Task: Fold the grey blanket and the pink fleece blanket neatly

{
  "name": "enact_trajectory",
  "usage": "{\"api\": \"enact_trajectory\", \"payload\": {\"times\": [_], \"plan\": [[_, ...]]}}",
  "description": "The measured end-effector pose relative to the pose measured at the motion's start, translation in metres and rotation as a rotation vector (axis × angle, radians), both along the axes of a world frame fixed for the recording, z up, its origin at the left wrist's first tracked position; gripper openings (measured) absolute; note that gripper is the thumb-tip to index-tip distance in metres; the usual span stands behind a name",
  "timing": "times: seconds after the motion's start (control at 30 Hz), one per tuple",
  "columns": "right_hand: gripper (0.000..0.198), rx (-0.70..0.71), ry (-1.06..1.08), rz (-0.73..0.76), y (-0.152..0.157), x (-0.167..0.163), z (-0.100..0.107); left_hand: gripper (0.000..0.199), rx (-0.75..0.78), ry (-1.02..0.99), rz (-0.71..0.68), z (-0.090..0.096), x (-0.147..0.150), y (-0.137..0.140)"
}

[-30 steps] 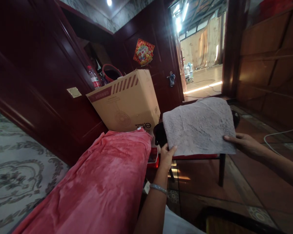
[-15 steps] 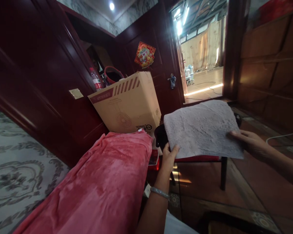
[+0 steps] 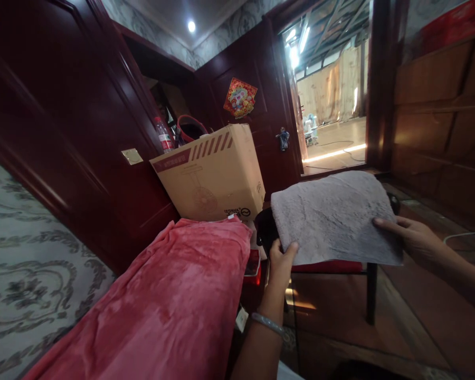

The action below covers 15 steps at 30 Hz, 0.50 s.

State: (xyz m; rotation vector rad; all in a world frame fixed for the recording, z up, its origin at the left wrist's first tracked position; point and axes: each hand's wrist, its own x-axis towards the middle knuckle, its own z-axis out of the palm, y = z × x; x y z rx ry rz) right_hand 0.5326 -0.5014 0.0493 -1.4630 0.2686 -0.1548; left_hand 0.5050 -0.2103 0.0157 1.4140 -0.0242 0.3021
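The step in hand seems to be holding a grey cloth (image 3: 332,214) flat and spread across a chair (image 3: 371,298), both hands at work near its close edge; the left hand (image 3: 282,266) pinches the near left corner, its fingers wrapped on either side of the edge; the right hand (image 3: 417,237) grips the right side a little above the near right corner, thumb on top and the rest mostly hidden beneath; the cloth spans most of the chair's width, with the dark frame showing beyond its left edge and past its far right corner, and the red seat peeking out below its near edge; whether its middle rests on the chair or hangs just over it, I cannot tell; the next move would, I judge, call for both hands acting together with an even pull, since cloth this soft could sag or crease on whichever side is freed first; against the earliest frame, the view has slid slightly, so that the box (image 3: 211,177), the pink blanket (image 3: 174,295) and the chair sit lower and further right; the cloth's near right corner now reaches further past the right thumb; both hands keep their hold on it.
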Motion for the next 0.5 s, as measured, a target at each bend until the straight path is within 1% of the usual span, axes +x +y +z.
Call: {"api": "enact_trajectory", "payload": {"times": [0.07,0.13,0.2,0.27,0.33,0.37,0.43,0.5], "plan": [[0.048,-0.083,-0.054,-0.057,-0.002,-0.003,0.001,0.044,-0.021,0.005,-0.008,-0.003,0.0,0.002],[0.056,-0.217,-0.127,-0.133,-0.001,-0.006,0.007,0.043,-0.03,0.017,-0.003,-0.003,-0.001,0.001],[0.065,-0.44,-0.285,-0.231,0.003,-0.009,0.018,0.041,-0.029,0.019,0.003,-0.001,-0.003,0.0],[0.07,-0.738,-0.551,-0.291,0.01,-0.008,0.035,0.039,-0.029,0.011,0.005,0.002,-0.007,-0.001],[0.072,-1.042,-0.794,-0.261,0.018,0.002,0.054,0.039,-0.027,-0.001,0.025,0.004,-0.011,-0.002],[0.073,-1.162,-0.859,-0.225,0.021,0.01,0.062,0.04,-0.018,-0.004,0.04,0.005,-0.013,-0.002],[0.078,-1.324,-0.867,-0.144,0.024,0.031,0.077,0.043,0.01,-0.003,0.077,0.008,-0.016,0.0],[0.085,-1.405,-0.783,-0.024,0.023,0.054,0.084,0.049,0.068,-0.028,0.152,0.017,-0.016,0.003]]}}
